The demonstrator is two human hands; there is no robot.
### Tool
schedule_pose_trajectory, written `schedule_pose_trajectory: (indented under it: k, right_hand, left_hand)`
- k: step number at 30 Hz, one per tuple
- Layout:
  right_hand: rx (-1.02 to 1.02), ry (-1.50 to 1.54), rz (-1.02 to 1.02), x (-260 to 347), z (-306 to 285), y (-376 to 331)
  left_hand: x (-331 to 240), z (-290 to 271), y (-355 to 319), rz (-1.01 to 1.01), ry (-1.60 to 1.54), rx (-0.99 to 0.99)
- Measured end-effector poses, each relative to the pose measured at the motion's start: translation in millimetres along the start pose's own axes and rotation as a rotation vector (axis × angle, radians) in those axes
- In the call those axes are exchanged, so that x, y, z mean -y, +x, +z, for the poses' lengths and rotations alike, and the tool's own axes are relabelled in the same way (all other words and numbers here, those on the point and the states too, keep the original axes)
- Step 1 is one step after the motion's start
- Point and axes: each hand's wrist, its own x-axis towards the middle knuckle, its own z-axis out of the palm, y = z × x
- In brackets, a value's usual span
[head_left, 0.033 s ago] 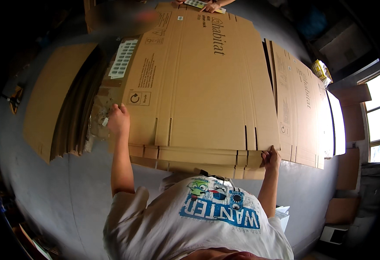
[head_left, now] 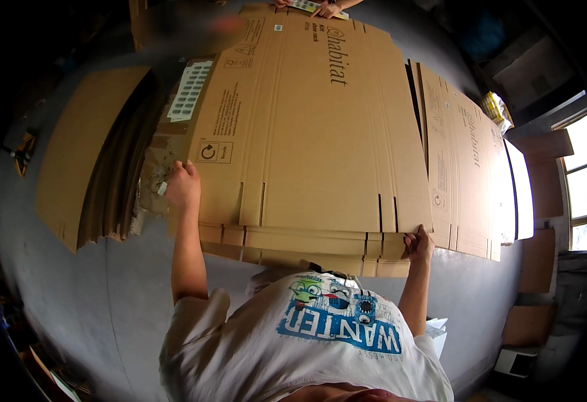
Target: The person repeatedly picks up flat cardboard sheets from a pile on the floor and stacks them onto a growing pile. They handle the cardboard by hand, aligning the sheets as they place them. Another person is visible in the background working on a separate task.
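Note:
A large flattened cardboard box point(head_left: 320, 147) with dark print lies on top of a stack, its slotted flaps toward me. My left hand point(head_left: 184, 185) is closed at its left edge, near the front corner; some of its fingers are hidden. At the front right corner, my right hand point(head_left: 419, 244) pinches the cardboard, thumb on top. More flat cardboard point(head_left: 293, 258) sticks out below the top sheet on my side. A small white scrap point(head_left: 163, 188) shows beside my left hand.
Across the stack, another person's hands point(head_left: 327, 9) rest on a sheet of labels point(head_left: 307, 5). Another label sheet point(head_left: 191, 92) lies left of the box. Stacked cardboard point(head_left: 96, 151) stands at left, with more printed flat boxes point(head_left: 458, 161) at right. A window point(head_left: 581, 181) is far right.

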Motion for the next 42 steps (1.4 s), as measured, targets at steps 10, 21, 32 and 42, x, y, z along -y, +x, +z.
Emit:
schedule_pose_trajectory:
  k: [10, 21, 32, 42]
  right_hand:
    - [0.063, 0.054, 0.047, 0.2, -7.6, 6.4]
    - [0.036, 0.039, 0.042, 8.4, 9.4, -11.2]
    - [0.134, 0.231, -0.146, 19.9, -0.1, -23.6]
    - [0.038, 0.387, -0.707, 153.1, -102.5, -47.2]
  left_hand:
    - [0.1, 3.6, -0.4, 0.012, -0.015, 0.009]
    - [-6.6, -5.2, -0.7, -0.003, -0.010, -0.008]
    - [30.6, 16.3, 28.1, 0.123, -0.350, 0.152]
    - [-78.7, 15.6, -40.0, -0.174, -1.312, 0.894]
